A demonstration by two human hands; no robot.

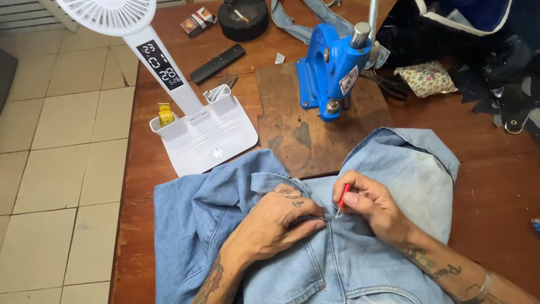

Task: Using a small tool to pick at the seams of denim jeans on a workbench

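Note:
A light blue denim garment (pixel 214 219) lies spread over the near part of a wooden table (pixel 495 174). My left hand (pixel 270 225) presses down on the denim and pinches the fabric at a seam near the middle. My right hand (pixel 371 205) holds a small red-handled pointed tool (pixel 342 200), its thin metal tip touching the seam right beside my left fingertips. Both hands sit close together over the same spot of cloth.
A blue hand press (pixel 332 70) stands on a worn board (pixel 292 129) behind the denim. A white desk fan stand (pixel 197 126) with a display is at the left. A black remote (pixel 216 63), black round tin (pixel 243 19), scissors (pixel 388 84), floral pincushion (pixel 426 79) and dark fabric lie farther back.

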